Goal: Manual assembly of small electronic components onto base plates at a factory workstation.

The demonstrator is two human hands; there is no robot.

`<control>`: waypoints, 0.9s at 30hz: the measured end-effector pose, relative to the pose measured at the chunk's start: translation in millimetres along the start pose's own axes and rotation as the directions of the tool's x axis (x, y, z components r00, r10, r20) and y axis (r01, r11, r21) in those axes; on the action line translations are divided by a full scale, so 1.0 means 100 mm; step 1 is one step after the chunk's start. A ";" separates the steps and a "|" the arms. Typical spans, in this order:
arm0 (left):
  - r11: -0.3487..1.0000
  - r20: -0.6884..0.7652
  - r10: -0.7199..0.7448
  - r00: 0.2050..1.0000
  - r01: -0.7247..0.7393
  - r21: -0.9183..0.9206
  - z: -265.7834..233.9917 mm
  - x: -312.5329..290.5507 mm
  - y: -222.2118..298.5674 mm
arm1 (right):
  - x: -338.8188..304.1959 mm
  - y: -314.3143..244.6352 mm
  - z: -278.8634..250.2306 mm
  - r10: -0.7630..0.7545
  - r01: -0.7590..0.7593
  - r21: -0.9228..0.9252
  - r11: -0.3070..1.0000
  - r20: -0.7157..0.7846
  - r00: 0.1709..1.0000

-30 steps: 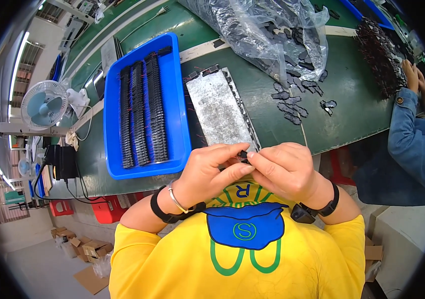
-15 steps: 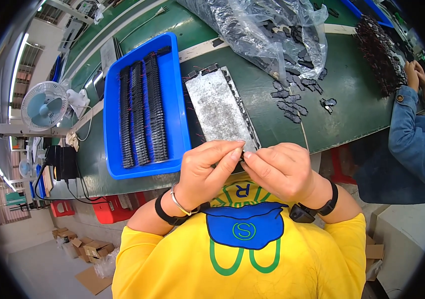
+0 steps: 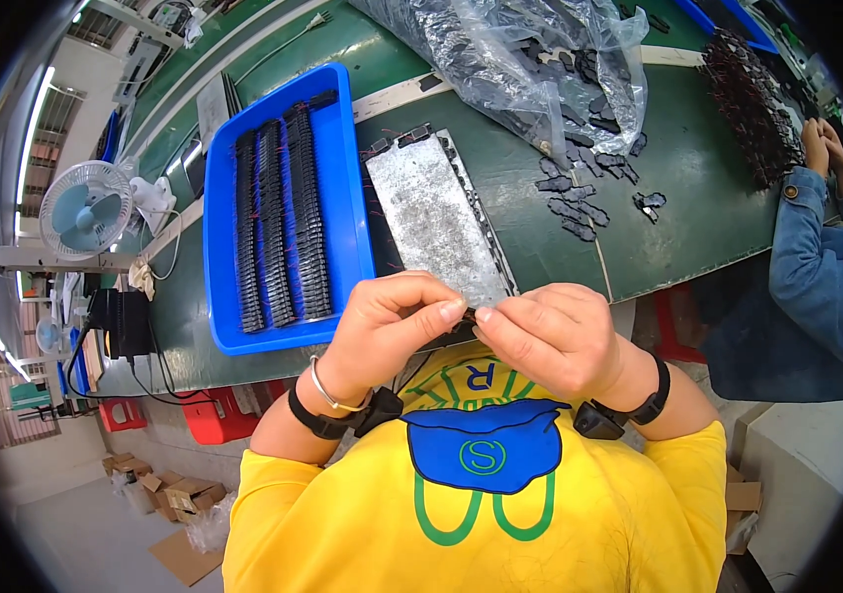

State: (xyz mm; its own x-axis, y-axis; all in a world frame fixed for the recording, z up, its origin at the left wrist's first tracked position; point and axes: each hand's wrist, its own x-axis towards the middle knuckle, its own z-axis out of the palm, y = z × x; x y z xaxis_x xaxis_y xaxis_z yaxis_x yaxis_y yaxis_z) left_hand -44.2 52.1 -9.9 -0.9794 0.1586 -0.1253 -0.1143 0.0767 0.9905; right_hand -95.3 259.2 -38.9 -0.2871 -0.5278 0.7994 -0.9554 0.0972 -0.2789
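Between my fingertips, over the table's near edge, is a small black part [image 3: 469, 314], mostly hidden by the fingers. My left hand [image 3: 397, 321] pinches it from the left with thumb and forefinger. On its other side the thumb and fingers of my right hand [image 3: 555, 331] close on it. Just beyond my hands lies a grey-white speckled flat plate [image 3: 431, 212], with small black parts and thin red wires along its edges. Left of the plate stands a blue tray [image 3: 354, 227] holding black parts in three long rows [image 3: 271, 227].
A clear plastic bag [image 3: 500, 69] spills flat black pieces [image 3: 575, 208] onto the green table [image 3: 678, 237]. At the right, a person in a denim sleeve [image 3: 817, 257] works beside a heap of dark wired parts [image 3: 743, 109]. A fan [image 3: 85, 212] and red stools [image 3: 219, 420] are on the left.
My left hand has shifted slightly left and turned, its thumb and forefinger drawing back a little. More of the small black part shows between my fingertips. My right hand has barely moved.
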 end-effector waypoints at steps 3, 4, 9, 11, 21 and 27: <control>0.979 0.090 -0.106 0.990 0.120 -0.165 -0.12 -0.02 -0.01 | 0.00 0.01 0.00 -0.017 0.017 0.019 1.000 -0.012 1.000; 0.959 0.144 -0.127 0.981 0.159 -0.234 -0.14 0.00 -0.04 | -0.01 0.01 -0.02 -0.009 0.009 -0.005 1.000 0.003 1.000; 0.941 0.287 -0.072 0.955 0.161 -0.298 -0.20 0.04 -0.12 | -0.02 0.01 0.00 0.095 -0.099 0.249 0.963 0.027 0.995; 0.956 0.291 -0.038 0.956 0.120 -0.268 -0.20 0.05 -0.10 | -0.02 0.04 -0.08 0.125 -0.131 0.295 0.947 0.039 0.991; 0.928 0.227 0.014 0.974 0.071 -0.365 -0.26 -0.03 -0.08 | -0.48 1.01 -1.26 0.533 -0.397 -0.475 0.785 0.194 0.824; 0.934 0.187 -0.004 0.982 0.071 -0.350 -0.21 0.00 -0.07 | -0.51 1.25 -1.25 0.560 -0.355 -0.495 0.793 0.364 0.744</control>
State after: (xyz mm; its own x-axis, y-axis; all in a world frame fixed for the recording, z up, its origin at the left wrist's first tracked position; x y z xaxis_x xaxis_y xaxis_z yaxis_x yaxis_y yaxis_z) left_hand -46.5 30.5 -15.4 -0.9305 0.3392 -0.1381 -0.2342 -0.2613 0.9364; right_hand -208.3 404.0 -48.1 -0.7236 -0.6452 0.2452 -0.6902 0.6821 -0.2416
